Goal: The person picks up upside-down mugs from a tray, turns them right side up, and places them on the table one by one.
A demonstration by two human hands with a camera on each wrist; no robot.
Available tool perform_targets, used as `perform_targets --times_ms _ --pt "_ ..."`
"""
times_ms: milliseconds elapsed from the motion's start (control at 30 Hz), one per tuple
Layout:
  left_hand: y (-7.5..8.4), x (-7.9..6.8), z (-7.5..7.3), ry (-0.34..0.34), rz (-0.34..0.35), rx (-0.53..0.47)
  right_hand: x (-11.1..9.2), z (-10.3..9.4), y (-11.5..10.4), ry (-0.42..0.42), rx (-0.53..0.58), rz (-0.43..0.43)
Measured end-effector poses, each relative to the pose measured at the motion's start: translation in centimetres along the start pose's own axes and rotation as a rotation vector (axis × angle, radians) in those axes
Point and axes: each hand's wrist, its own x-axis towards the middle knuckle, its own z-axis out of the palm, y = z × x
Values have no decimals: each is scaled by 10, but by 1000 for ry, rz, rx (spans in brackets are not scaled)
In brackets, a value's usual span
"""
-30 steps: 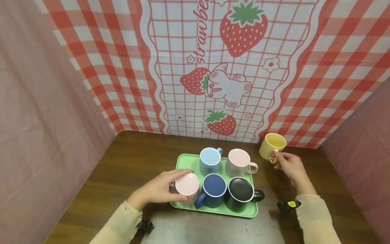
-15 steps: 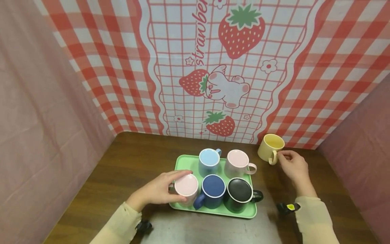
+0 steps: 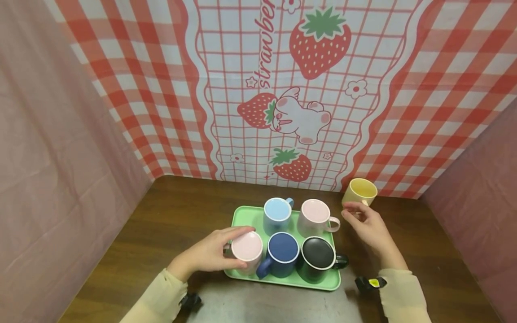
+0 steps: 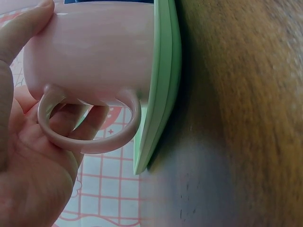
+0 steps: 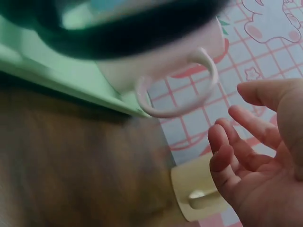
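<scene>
A green tray [image 3: 252,217] bears several mugs. My left hand [image 3: 205,252] holds the front-left pink mug [image 3: 247,247] around its body, thumb near the rim; in the left wrist view its handle [image 4: 90,145] shows beside my palm. Beside that mug are a dark blue mug [image 3: 283,249] and a black mug [image 3: 318,254]. Behind stand a light blue mug [image 3: 278,211] and another pink mug [image 3: 315,212]. My right hand [image 3: 372,231] hovers with bent, parted fingers and nothing in them, between that mug's handle [image 5: 177,112] and the yellow mug [image 3: 359,190].
The brown wooden table [image 3: 149,233] lies around the tray. A strawberry-print cloth [image 3: 282,134] hangs along the back edge. Pink curtains stand at the left [image 3: 72,157] and right [image 3: 468,202]. The yellow mug is off the tray, close to the cloth.
My right hand has let go of the yellow mug's handle and shifted left towards the tray. The yellow mug stays on the table. My left hand keeps its hold on the pink mug.
</scene>
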Motion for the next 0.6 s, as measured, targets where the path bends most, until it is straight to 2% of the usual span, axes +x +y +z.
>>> perform_targets --times_ms 133,233,600 --pt "2 1 0 -3 -9 -7 -3 12 -5 -52 36 -41" --pt "3 1 0 -2 -5 2 -4 18 -6 -70 19 -73" --pt "3 1 -1 -3 -8 -14 -8 17 -1 -32 -118 -182"
